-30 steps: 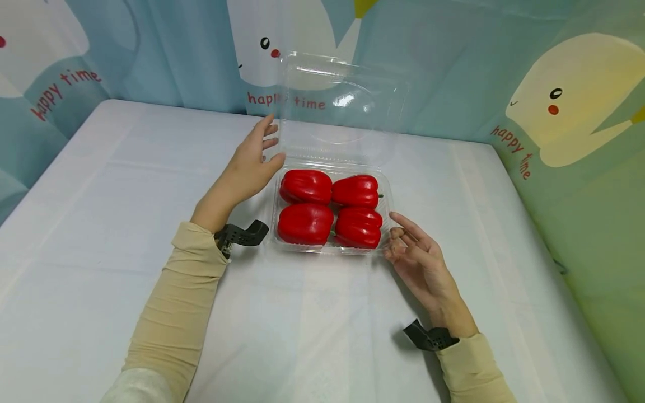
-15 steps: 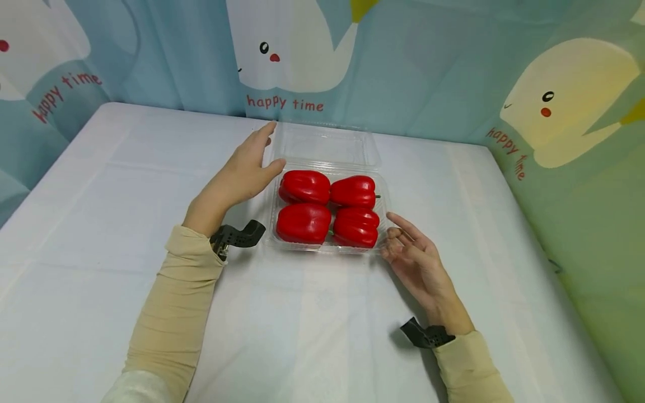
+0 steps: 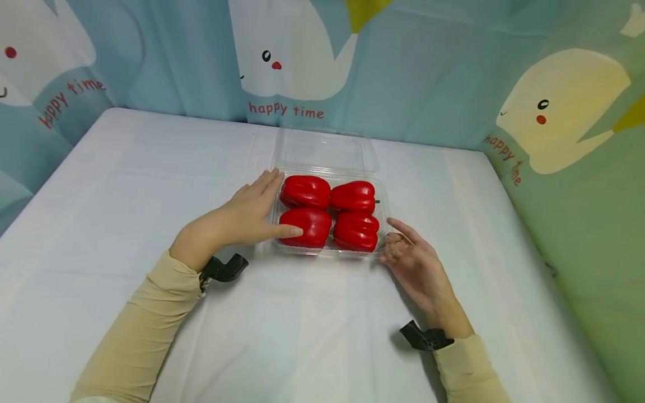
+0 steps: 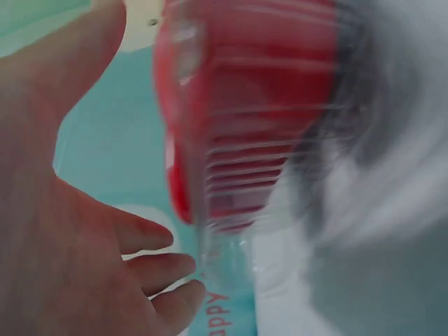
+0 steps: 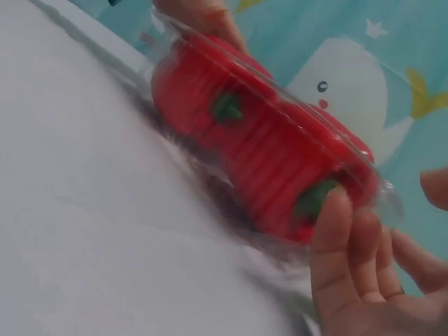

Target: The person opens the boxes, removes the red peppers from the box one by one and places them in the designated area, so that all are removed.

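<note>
Several red bell peppers (image 3: 313, 219) lie in two rows inside a clear plastic clamshell container (image 3: 384, 207). Its transparent lid (image 3: 325, 152) is folded back behind it, low over the table. In the head view my left hand (image 3: 244, 217) lies along the container's left side, fingers extended at the rim and thumb reaching over the front left pepper. The left wrist view shows its palm facing the ribbed wall. At the front right corner, my right hand (image 3: 417, 266) touches the wall with loosely bent fingertips. Green stems (image 5: 227, 107) show through the plastic in the right wrist view.
A white cloth covers the table (image 3: 302, 324). Behind and to the right hangs a blue-green curtain (image 3: 428, 95) printed with whales. Dark wrist mounts (image 3: 427, 337) sit on both wrists, below beige sleeves.
The lid has dropped backward from standing raised to lying low behind the container. My left hand has come down and nearer, its thumb now over the front left pepper. My right hand stays nearly still.
</note>
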Demonstrator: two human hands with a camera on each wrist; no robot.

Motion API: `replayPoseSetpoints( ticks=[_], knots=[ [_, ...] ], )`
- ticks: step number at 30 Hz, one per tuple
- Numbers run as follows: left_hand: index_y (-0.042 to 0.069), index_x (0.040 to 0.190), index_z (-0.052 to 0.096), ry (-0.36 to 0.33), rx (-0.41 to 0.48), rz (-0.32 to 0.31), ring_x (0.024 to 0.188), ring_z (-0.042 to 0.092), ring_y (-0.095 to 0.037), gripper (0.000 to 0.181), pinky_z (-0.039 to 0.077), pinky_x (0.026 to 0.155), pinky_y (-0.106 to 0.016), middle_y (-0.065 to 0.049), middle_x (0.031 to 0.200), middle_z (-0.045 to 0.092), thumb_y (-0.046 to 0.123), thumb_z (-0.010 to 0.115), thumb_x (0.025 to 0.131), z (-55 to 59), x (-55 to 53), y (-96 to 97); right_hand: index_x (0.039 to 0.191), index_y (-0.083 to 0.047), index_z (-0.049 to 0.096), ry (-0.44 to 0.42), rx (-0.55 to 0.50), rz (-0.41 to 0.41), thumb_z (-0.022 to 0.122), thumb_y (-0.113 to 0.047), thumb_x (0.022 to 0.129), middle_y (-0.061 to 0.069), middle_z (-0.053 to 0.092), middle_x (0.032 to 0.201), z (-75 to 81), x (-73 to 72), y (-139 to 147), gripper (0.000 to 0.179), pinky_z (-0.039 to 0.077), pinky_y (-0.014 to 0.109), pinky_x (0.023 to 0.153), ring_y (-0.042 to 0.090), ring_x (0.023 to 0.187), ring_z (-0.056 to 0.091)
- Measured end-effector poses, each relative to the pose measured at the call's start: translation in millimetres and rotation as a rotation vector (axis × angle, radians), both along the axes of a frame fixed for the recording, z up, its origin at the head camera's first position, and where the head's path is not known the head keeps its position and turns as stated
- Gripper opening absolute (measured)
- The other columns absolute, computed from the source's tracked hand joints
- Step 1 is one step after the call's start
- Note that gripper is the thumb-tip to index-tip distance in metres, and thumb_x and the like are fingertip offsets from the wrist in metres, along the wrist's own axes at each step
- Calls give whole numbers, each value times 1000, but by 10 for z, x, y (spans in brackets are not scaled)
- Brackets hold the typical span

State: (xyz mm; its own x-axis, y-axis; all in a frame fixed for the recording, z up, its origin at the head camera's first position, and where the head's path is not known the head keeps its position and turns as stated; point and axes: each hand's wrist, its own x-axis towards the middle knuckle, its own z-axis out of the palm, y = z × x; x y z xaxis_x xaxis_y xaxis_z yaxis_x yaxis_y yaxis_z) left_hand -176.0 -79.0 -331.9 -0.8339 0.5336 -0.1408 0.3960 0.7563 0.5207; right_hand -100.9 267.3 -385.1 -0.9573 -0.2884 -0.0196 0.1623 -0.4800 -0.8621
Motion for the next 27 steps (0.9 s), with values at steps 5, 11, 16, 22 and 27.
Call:
replayPoseSetpoints(
  ticks=[5,11,16,22,27],
  knots=[
    [5,159,2,36,-65,11,156,1,-30,131,9,123,-60,-10,168,-3,77,67,72,-57,18,34,144,0,37,106,246,-140,29,1,102,6,52,107,98,-2,-16,43,55,25,83,14,91,58],
    [4,159,5,61,-78,36,156,3,-29,134,10,123,-60,-11,168,-1,77,70,68,-87,22,50,135,-6,49,153,519,-263,40,-2,103,9,50,112,268,-49,-52,34,56,21,83,14,95,58],
    [3,159,7,58,-77,41,156,4,-29,135,9,123,-59,-11,168,0,78,71,67,-93,27,79,138,-9,48,294,1017,-338,50,-12,101,8,50,121,455,-120,-131,37,51,19,88,19,106,57],
    [2,159,7,56,-97,43,156,4,-28,135,10,123,-59,-11,168,0,77,71,67,-94,40,96,135,1,50,582,1355,-314,55,-4,95,21,45,128,706,-267,-368,41,43,50,97,34,118,47],
    [3,159,7,58,-94,43,156,5,-28,134,10,124,-59,-11,168,1,76,72,67,-80,45,110,133,2,53,671,1487,-181,56,-8,95,20,45,137,860,-424,-564,39,39,58,104,39,131,37]
  ],
)
